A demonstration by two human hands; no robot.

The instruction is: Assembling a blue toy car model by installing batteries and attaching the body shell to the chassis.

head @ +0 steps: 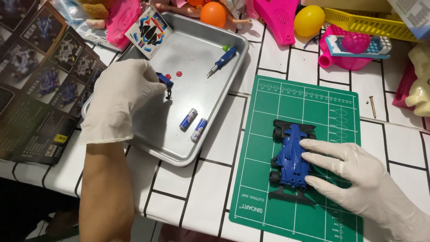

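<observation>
Both hands wear white gloves. My right hand (354, 172) rests on the right side of a blue toy race car (291, 154) with black wheels, steadying it on a green cutting mat (268, 112). My left hand (118, 98) reaches into a metal tray (197, 49) and pinches a small blue and black part (165, 83) at the tray's left side. Inside the tray lie two batteries (193, 124), a small blue screwdriver (222, 60) and two tiny red washers (174, 74).
A dark printed instruction sheet (40, 85) lies left of the tray. A sticker sheet (148, 30) leans on the tray's far corner. Orange (213, 13) and yellow (309, 20) balls, pink toys and a yellow basket (367, 22) crowd the back. A screw (372, 106) lies right of the mat.
</observation>
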